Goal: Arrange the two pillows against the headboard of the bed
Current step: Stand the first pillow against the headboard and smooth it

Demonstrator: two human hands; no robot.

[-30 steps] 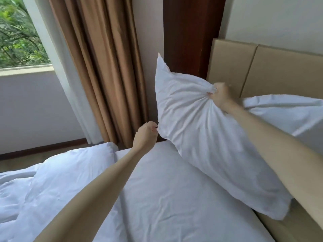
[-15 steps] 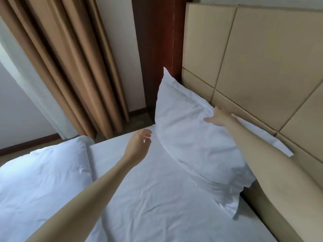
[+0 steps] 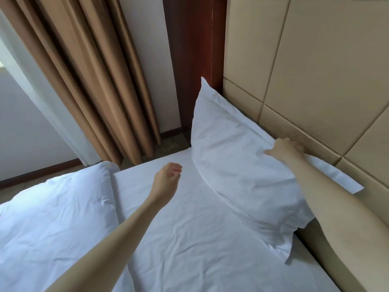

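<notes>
A white pillow (image 3: 235,157) leans against the tan padded headboard (image 3: 315,70) at the bed's far corner. My right hand (image 3: 284,149) rests flat on the pillow's upper edge where it meets the headboard, fingers spread, not gripping. My left hand (image 3: 167,181) hovers over the white sheet (image 3: 189,239) just left of the pillow, loosely curled and holding nothing. A white, puffy piece of bedding (image 3: 52,218) lies at the left on the bed; whether it is the second pillow or a duvet I cannot tell.
Tan curtains (image 3: 90,76) hang at the back left beside a white wall. A dark wooden panel (image 3: 193,60) stands between the curtains and the headboard. A strip of floor (image 3: 168,144) shows past the bed's far edge.
My right hand let go of the pillow, which dropped from mid-air onto the bed against the headboard, and now lies flat on it. My left hand opened slightly and stayed near.
</notes>
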